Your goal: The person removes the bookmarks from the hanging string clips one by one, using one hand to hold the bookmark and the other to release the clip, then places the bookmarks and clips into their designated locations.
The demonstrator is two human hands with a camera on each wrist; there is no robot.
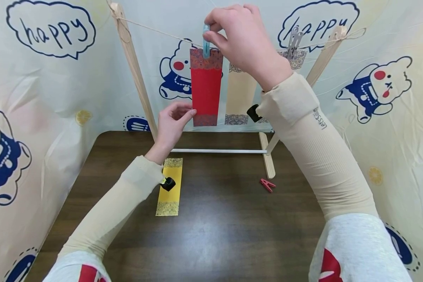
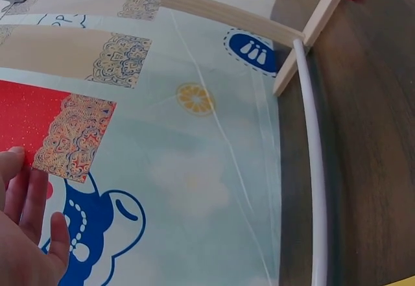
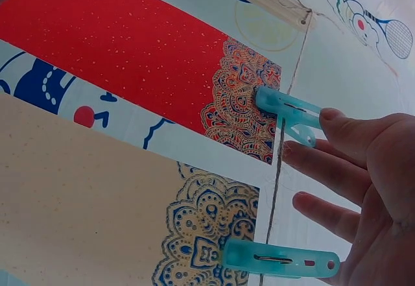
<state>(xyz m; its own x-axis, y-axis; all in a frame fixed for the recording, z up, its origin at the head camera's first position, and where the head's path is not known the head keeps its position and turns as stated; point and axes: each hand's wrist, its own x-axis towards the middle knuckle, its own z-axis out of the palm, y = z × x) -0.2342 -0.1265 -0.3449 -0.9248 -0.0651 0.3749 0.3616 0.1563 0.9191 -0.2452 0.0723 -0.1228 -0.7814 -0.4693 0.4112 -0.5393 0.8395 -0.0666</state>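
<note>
A red paper strip (image 1: 205,92) with patterned ends hangs at the string (image 1: 158,31). My right hand (image 1: 246,41) pinches a light-blue clothespin (image 3: 288,107), whose jaws sit over the strip's top edge by the string. Lower down, my left hand (image 1: 174,123) holds the strip's left edge near its bottom end between thumb and fingers. Beside it hangs a beige strip (image 1: 240,92), clipped by another light-blue clothespin (image 3: 279,258); my right hand and sleeve partly cover this strip in the head view.
Wooden posts (image 1: 134,62) hold the string, with a white rod (image 1: 218,151) low between them. Grey clothespins (image 1: 294,41) clip a further strip at right. On the table (image 1: 225,231) lie a yellow strip (image 1: 172,188), partly under my left wrist, and a red clothespin (image 1: 267,185).
</note>
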